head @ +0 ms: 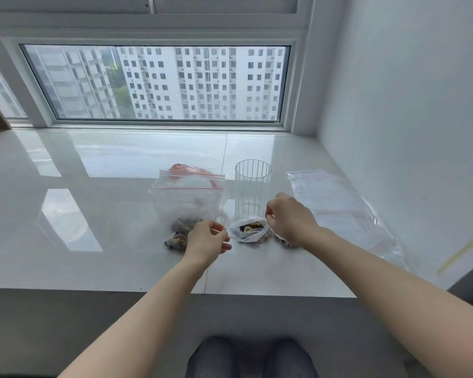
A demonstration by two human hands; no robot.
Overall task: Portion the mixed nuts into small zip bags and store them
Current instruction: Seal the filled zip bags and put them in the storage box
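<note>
Soft overcast daylight pours in through the window (155, 83), so everything's bright but pretty flat. The glossy white sill (107, 214) bounces it back as pale glare patches and a reflection of the frame. Shadows are super faint. Wide-angle lens bends the wall (407, 105) and frame lines near the edges, and the bottom corners go soft and smeary.

The single head-worn camera looks forward and down, close over the glossy sill (93, 214), facing the window (153, 83).
</note>
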